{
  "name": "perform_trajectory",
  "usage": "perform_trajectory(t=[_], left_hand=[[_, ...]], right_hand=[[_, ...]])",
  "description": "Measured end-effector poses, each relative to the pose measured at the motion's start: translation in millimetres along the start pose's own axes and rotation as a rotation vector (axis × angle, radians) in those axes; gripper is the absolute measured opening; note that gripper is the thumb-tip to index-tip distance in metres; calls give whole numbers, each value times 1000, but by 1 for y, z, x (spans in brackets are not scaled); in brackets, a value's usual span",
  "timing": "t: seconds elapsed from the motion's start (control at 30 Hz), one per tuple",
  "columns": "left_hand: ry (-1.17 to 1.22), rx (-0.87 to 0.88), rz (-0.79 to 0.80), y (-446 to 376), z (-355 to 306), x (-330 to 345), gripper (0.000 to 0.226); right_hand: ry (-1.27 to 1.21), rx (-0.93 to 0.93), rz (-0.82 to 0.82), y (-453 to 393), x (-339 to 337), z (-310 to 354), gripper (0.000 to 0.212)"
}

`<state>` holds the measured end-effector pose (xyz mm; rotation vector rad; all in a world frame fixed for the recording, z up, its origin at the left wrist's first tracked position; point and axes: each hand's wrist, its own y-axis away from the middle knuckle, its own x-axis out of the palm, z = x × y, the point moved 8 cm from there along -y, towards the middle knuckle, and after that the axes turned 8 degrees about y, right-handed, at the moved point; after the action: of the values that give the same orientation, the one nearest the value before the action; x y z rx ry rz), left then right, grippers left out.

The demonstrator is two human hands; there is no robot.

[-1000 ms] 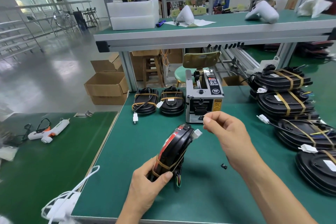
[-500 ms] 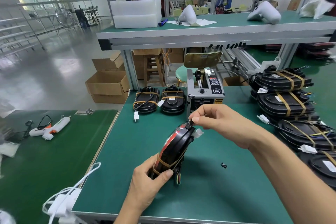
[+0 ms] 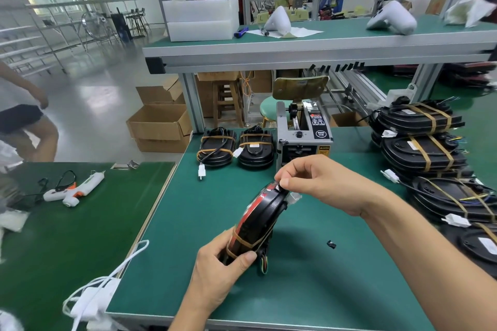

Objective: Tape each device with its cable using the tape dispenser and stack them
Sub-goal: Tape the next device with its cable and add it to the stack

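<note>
Since half a second back, right hand [image 3: 320, 183] has dropped onto the top edge of the device [image 3: 258, 226], fingertips pinching there; whatever strip it's pinching is too small for me to make out. Left hand [image 3: 217, 271] grips the device's lower end, standing it on edge on the worktop [image 3: 188, 223] in front of the tape dispenser [image 3: 304, 140]. Dispenser panel labels are unreadable. Taped stacks [image 3: 419, 140] on the right get cut off by the frame edge.
</note>
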<state>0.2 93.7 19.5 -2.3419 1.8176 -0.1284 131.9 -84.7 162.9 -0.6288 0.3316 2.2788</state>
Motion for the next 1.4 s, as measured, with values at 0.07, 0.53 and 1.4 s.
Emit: perform_trajectory(t=[0.07,0.53,1.4], left_hand=[[0,-3,6,0,1,0,54],[-1,-18,8,1,3,-1,57],[-24,-22,2,1,9,-3,56]], right_hand=[[7,-2,-7,0,1,0,16],[60,61,-134,2,2,-8,13],[-384,118,-292,5,37,-31,13]])
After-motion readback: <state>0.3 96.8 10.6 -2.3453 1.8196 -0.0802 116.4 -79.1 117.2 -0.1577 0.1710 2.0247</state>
